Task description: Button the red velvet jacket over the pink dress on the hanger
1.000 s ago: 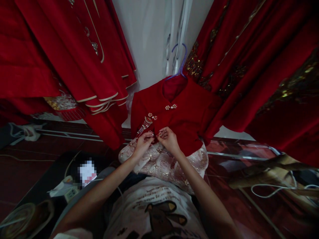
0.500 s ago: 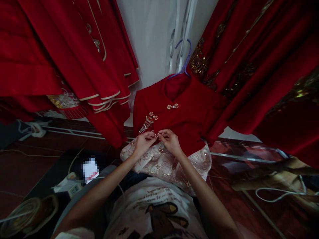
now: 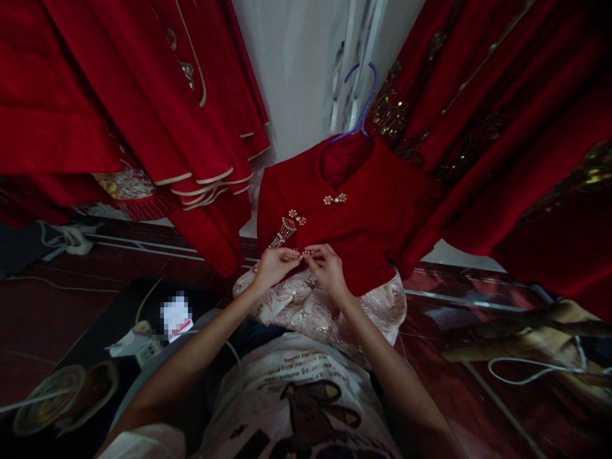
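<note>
A red jacket (image 3: 363, 236) hangs in front of me on a purple hanger (image 3: 359, 121). At its front opening, my left hand (image 3: 277, 264) and my right hand (image 3: 327, 264) meet, fingertips pinching a small beaded clasp (image 3: 305, 254), partly hidden by the fingers. A closed clasp with pearly flower ends (image 3: 335, 199) sits below the neckline. Up and left of my left hand is a beaded tassel brooch (image 3: 285, 231) with small flowers beside it. Pale brocade fabric (image 3: 329, 312) with a gold pattern spreads under my wrists, below the jacket hem.
Red garments (image 3: 157, 95) with gold trim hang on the left, and sequined red garments (image 3: 507, 140) on the right. A power strip (image 3: 146, 344), a blurred white item (image 3: 176, 319) and a roll-like object (image 3: 50, 398) lie at lower left. A white cord (image 3: 526, 373) lies at right.
The view has shifted slightly, so the jacket sits a little higher and further right. My hands stay at the same clasp, with small finger movements.
</note>
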The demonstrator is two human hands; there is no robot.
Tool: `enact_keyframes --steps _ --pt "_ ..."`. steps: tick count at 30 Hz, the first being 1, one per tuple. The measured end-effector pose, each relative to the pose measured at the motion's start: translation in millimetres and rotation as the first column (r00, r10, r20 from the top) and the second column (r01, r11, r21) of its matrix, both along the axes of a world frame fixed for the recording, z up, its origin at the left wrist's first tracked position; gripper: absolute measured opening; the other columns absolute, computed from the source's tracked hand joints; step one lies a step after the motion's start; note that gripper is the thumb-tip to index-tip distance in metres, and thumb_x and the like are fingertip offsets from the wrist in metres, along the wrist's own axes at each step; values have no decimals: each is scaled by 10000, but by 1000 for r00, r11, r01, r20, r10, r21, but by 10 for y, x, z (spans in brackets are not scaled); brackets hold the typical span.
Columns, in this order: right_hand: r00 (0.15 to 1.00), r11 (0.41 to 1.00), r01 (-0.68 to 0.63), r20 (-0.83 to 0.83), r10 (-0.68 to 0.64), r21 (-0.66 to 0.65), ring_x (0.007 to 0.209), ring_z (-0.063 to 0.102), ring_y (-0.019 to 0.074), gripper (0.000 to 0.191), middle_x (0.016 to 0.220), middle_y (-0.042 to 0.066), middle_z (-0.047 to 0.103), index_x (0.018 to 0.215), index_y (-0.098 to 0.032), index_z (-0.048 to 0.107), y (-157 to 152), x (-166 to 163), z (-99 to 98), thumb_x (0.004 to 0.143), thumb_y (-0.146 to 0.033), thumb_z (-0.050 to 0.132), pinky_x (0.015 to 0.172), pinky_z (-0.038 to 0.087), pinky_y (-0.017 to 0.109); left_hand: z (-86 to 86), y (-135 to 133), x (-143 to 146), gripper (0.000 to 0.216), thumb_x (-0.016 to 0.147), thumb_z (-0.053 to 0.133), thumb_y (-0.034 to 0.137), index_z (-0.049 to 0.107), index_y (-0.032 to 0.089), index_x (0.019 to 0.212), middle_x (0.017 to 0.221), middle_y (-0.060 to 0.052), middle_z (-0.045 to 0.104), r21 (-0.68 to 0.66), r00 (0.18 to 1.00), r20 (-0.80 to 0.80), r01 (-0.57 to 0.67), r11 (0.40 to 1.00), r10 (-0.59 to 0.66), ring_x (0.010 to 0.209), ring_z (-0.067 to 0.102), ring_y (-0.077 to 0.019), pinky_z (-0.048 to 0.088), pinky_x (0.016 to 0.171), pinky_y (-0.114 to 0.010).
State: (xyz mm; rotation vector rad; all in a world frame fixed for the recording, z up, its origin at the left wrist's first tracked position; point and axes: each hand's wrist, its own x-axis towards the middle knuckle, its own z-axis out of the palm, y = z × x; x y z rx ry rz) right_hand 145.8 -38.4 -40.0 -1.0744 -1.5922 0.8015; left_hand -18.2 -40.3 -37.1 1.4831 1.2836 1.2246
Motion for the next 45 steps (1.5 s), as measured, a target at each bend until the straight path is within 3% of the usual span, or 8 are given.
enact_keyframes --steps 11,18,22,26,30,34,38,45 --pt "1000 998 -1 7 0 58 792 625 119 133 959 48 587 957 -192 658 -71 -36 -6 874 -266 584 663 574 220 5 31 -73 187 666 738 263 754 130 798 828 -79 762 19 997 -68 29 999 -27 723 720 -183 590 751 -307" --pt "999 998 9 49 -12 65 810 635 128 151 967 63 599 964 -178 653 -58 -23 3 886 -265 557 679 570 228 66 136 -140 152 731 701 234 734 132 838 824 -70 754 23 956 -258 150 988 -139 718 702 -160 572 720 -290" --pt "983 998 -57 176 55 8 758 665 129 167 953 62 663 983 -183 666 6 158 178 871 -262 570 679 561 238 169 129 -215 232 711 681 125 670 142 942 889 -51 732 47 918 -345 223 974 -194 743 688 -129 562 710 -258" --pt "987 999 -47 150 50 -23 697 688 132 199 917 52 706 977 -185 657 6 394 458 892 -326 546 634 550 235 308 72 -326 187 763 671 203 656 174 947 951 -38 709 119 907 -408 171 978 -109 760 670 -121 544 684 -249" --pt "988 1000 -6 156 7 -5 698 693 137 222 902 50 715 980 -188 655 -44 483 611 895 -356 540 649 543 243 370 40 -324 107 812 639 244 684 184 888 910 -30 679 131 888 -446 191 973 -114 767 653 -119 528 684 -242" --pt "947 998 -38 317 49 -43 685 681 139 182 828 28 718 963 -209 673 -69 441 542 883 -315 549 653 525 244 253 1 -192 142 841 616 254 678 206 958 945 -25 626 183 846 -524 223 957 -98 723 619 -104 530 686 -251" --pt "892 992 -64 439 107 -112 739 686 157 183 819 26 722 1004 -227 677 -47 378 397 865 -270 565 691 521 257 129 -68 -94 162 868 595 285 644 228 1011 1012 -36 596 276 751 -660 215 937 22 865 611 -157 526 798 -314" --pt "910 989 -84 396 126 -121 755 687 145 134 840 34 726 945 -189 666 18 296 256 842 -224 587 731 518 246 78 -53 -90 145 888 585 315 636 215 979 983 -36 608 322 763 -645 217 922 46 906 605 -169 504 850 -322"
